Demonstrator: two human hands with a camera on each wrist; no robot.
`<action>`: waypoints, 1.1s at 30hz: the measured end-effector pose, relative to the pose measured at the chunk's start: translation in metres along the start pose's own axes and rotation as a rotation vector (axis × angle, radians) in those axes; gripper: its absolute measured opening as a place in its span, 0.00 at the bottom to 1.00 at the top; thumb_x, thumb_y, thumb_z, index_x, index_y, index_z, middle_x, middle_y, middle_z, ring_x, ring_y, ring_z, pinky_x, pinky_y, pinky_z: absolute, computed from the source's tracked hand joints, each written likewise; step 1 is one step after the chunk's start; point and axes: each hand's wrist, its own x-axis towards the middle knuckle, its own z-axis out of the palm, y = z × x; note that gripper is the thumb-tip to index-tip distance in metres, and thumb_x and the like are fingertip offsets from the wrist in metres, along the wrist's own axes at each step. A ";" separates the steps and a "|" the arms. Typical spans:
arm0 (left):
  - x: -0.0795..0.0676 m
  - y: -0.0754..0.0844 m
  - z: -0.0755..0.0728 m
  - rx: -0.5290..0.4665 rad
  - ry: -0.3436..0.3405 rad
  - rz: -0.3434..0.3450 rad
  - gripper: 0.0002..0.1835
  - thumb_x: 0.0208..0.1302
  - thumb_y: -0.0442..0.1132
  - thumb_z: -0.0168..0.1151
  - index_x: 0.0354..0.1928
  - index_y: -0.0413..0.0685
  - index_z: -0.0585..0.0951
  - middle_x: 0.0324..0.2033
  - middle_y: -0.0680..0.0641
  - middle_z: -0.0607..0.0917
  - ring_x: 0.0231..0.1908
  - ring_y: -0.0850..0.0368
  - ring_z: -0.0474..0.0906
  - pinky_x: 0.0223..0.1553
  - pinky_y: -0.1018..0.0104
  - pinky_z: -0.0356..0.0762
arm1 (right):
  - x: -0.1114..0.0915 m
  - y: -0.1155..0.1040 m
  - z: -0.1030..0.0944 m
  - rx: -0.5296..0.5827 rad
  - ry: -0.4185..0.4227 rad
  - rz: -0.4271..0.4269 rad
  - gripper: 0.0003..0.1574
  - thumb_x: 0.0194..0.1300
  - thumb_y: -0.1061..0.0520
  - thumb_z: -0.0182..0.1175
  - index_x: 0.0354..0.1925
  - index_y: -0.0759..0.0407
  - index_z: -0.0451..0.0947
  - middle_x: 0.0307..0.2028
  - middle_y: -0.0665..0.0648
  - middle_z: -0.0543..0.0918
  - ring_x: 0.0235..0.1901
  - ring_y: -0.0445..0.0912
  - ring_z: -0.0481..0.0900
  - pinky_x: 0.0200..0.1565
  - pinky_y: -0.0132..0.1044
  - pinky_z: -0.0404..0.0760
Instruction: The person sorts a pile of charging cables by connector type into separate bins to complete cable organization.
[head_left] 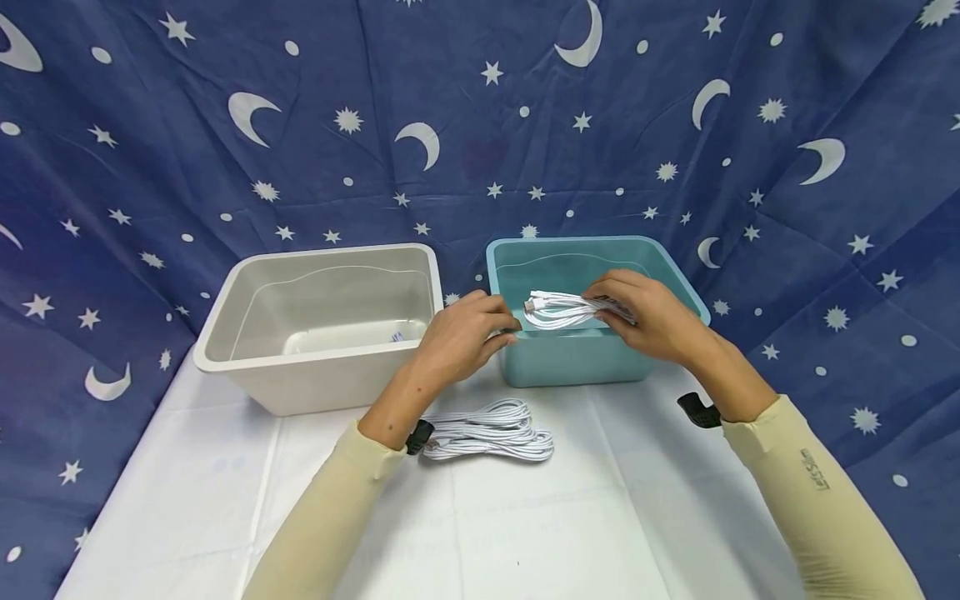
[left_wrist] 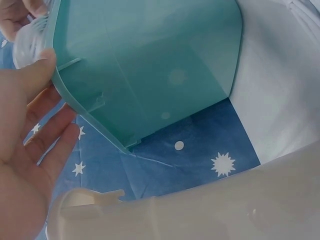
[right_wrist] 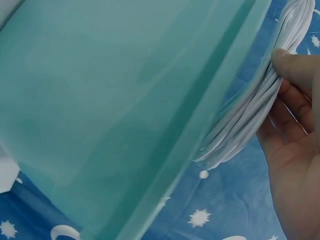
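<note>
Over the teal bin (head_left: 577, 358), my right hand (head_left: 645, 312) pinches a coiled white cable (head_left: 555, 310) between thumb and fingers. One connector end sticks out at the coil's left. In the right wrist view, the cable loops (right_wrist: 250, 110) hang beside the bin's rim (right_wrist: 200, 135). My left hand (head_left: 468, 333) holds the near left corner of the teal bin, its thumb (left_wrist: 42, 65) at the rim and its fingers around the edge. Several more coiled white cables (head_left: 495, 433) lie bundled on the table, just below the left hand in the head view.
To the left stands a light grey bin (head_left: 300, 375), with a small blue-marked piece (head_left: 397, 337) showing at its bottom. A white cloth (head_left: 525, 533) covers the table. Behind both bins hangs a blue curtain (head_left: 450, 83) with moons and stars.
</note>
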 end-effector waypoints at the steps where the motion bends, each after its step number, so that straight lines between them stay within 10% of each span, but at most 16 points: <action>1: 0.000 0.000 0.000 0.001 -0.001 0.000 0.10 0.71 0.48 0.72 0.50 0.59 0.92 0.45 0.59 0.85 0.44 0.60 0.75 0.41 0.67 0.75 | 0.000 0.002 0.001 -0.002 -0.001 0.008 0.21 0.62 0.74 0.72 0.52 0.63 0.85 0.48 0.57 0.86 0.44 0.48 0.83 0.45 0.40 0.79; 13: 0.000 0.000 0.000 -0.002 0.001 -0.005 0.11 0.72 0.46 0.72 0.52 0.58 0.92 0.45 0.59 0.85 0.44 0.60 0.76 0.40 0.67 0.75 | -0.001 0.010 0.007 0.024 0.001 0.123 0.19 0.63 0.70 0.74 0.51 0.60 0.84 0.48 0.56 0.87 0.49 0.51 0.86 0.52 0.48 0.85; 33: 0.000 -0.002 0.000 -0.004 0.003 0.002 0.10 0.72 0.46 0.72 0.51 0.57 0.92 0.45 0.59 0.85 0.45 0.61 0.76 0.42 0.67 0.77 | -0.001 -0.007 0.016 0.079 0.031 0.049 0.19 0.62 0.67 0.74 0.50 0.57 0.85 0.45 0.52 0.86 0.45 0.48 0.85 0.50 0.40 0.83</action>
